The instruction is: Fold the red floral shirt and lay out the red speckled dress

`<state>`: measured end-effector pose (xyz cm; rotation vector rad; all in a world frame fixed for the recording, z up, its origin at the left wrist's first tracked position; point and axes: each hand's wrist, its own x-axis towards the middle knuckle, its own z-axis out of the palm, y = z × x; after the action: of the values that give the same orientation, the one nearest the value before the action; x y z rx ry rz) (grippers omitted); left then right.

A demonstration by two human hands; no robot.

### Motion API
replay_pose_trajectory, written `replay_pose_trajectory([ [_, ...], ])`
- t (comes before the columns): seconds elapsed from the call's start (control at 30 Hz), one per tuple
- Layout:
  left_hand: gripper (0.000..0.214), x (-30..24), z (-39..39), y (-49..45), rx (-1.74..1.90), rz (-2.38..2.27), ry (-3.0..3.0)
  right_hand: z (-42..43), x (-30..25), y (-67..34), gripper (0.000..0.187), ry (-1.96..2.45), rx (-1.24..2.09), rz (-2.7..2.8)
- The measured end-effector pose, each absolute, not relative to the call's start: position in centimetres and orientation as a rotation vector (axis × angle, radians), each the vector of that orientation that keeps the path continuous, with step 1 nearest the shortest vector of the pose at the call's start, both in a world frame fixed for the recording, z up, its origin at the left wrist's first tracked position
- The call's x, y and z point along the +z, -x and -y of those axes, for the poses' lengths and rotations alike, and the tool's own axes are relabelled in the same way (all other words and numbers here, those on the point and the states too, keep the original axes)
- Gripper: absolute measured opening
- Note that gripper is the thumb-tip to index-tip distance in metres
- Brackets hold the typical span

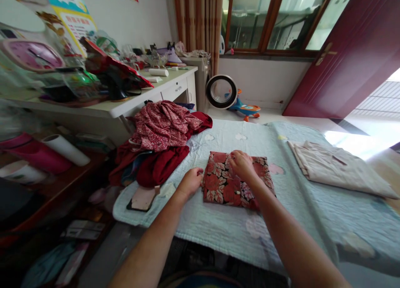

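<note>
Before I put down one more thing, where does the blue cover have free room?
On the blue cover, between the flowered cloth and the beige folded clothes; also just beyond the flowered cloth. The left side is crowded: clothes pile, left hand.

Stretches both bare arms forward and inward from the lower edge of view; slants the left forearm (153, 236) up toward the right, the right forearm (284, 217) up toward the left; holds the left hand (190, 183) nearer the body, with fingers half curled and pointing inward; sets the right hand (242, 164) slightly farther forward, back upward, with knuckles bent and fingertips turned down, partly out of sight; spaces the two hands apart, nearly level.
</note>
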<state>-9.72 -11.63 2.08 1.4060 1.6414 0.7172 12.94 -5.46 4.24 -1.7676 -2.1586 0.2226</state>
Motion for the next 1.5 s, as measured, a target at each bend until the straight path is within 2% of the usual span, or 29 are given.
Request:
replay_pose_trajectory([
  [0.2,0.013,1.6,12.3,9.1,0.626,-1.669,-1.504,1.5,4.3,-9.9,0.035,1.687,0.422,2.212],
  [0.4,0.012,1.9,12.9,9.4,0.676,-1.631,-1.579,0.6,3.7,-9.6,0.026,1.569,0.536,2.248],
  [0.57,0.013,1.8,13.9,9.1,0.805,-1.476,-1.363,0.2,3.6,-9.7,0.029,1.557,0.510,2.204],
  [0.77,0.018,1.1,14.3,9.6,0.773,-1.456,-1.358,0.1,2.7,-9.2,0.032,1.666,0.410,2.182],
  [1.07,0.022,2.8,14.8,9.8,0.476,-1.517,-1.661,0.9,2.2,-7.8,0.032,1.812,0.236,2.211],
  [1.17,0.022,4.5,15.3,9.2,0.359,-1.776,-1.895,1.3,2.8,-7.9,0.031,1.835,0.209,2.190],
  [1.27,0.025,5.9,15.2,7.5,0.459,-2.071,-2.165,2.6,3.5,-8.5,0.033,1.793,0.153,2.145],
  [1.37,0.031,5.8,14.1,5.1,0.588,-1.918,-2.426,4.5,3.8,-9.7,0.030,1.717,0.123,2.158],
  [1.5,0.043,3.5,11.4,2.5,0.547,-1.675,-2.600,6.7,3.4,-12.4,0.033,1.669,0.118,2.212],
])
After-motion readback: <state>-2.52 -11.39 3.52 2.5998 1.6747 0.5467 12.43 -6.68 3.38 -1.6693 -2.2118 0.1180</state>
